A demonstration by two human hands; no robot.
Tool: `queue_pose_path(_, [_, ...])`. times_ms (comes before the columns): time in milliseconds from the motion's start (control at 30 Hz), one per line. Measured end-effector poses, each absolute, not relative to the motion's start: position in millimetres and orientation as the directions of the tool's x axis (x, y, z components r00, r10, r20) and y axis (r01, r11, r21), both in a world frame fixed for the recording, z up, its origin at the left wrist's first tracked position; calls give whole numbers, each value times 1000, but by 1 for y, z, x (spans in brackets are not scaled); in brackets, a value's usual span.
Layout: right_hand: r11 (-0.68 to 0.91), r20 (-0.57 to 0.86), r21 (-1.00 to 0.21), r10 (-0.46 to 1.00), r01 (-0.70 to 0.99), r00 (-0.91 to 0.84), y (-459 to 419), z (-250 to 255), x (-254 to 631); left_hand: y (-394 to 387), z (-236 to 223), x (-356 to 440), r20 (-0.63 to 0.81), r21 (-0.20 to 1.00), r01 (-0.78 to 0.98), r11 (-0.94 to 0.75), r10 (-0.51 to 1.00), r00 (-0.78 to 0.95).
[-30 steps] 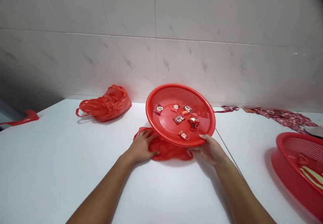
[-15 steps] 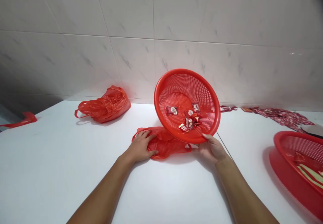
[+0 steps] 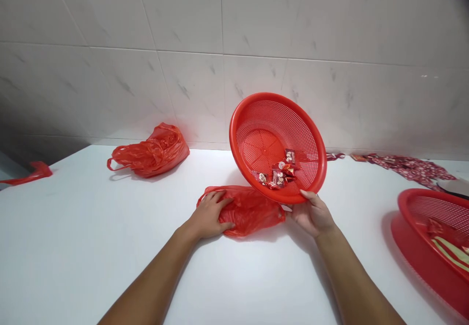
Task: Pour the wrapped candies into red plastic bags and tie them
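My right hand (image 3: 311,215) grips the lower right rim of a red plastic colander (image 3: 256,137), thumb over the edge and other fingers underneath. The colander is tilted toward me, with several small wrapped sweets (image 3: 278,177) gathered low inside. Below it, a thin red plastic bag (image 3: 252,212) lies on the white table. My left hand (image 3: 210,215) holds the bag's left end, thumb and fingers apart across the plastic. The bag's right handle loop touches the fingers of my right hand; how they hold it is partly hidden.
A filled red plastic bag (image 3: 156,154) rests by the tiled wall. At right stands a larger red basket (image 3: 417,232) with items inside. Several red packets (image 3: 406,166) are spread along the table's back edge. A red plastic piece (image 3: 38,171) lies far left.
The colander has risen slightly and shifted right, and the sweets have slid together toward its lower rim. The bag and my left hand have moved a little right.
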State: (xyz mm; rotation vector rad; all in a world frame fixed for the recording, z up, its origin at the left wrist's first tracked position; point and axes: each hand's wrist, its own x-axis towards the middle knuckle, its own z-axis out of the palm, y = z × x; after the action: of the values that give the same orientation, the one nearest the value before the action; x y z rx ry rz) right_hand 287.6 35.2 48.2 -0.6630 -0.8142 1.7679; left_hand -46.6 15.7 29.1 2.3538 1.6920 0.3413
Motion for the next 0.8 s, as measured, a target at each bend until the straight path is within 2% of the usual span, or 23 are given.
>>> queue_pose_path(267, [-266, -58, -735, 941, -623, -333, 33, 40, 263, 8, 29, -32, 36, 326, 872, -366, 926, 375])
queue_pose_path(400, [-221, -96, -840, 959, -495, -265, 38, 27, 264, 5, 35, -24, 89, 373, 812, -449, 888, 451])
queue_pose_path(500, [-168, -87, -907, 972, -385, -217, 42, 19, 267, 6, 37, -27, 155, 431, 799, -420, 906, 394])
queue_pose_path(600, [-108, -51, -940, 982, -322, -181, 48, 13, 268, 11, 34, -33, 138, 478, 811, -336, 941, 308])
queue_pose_path(667, [-77, -38, -955, 990, -287, -139, 51, 9, 268, 15, 30, -37, 150, 468, 827, -313, 950, 275])
queue_pose_path(800, [-63, -50, -963, 997, -264, -56, 56, 3, 266, 21, 26, -43, 273, 433, 827, -359, 926, 260])
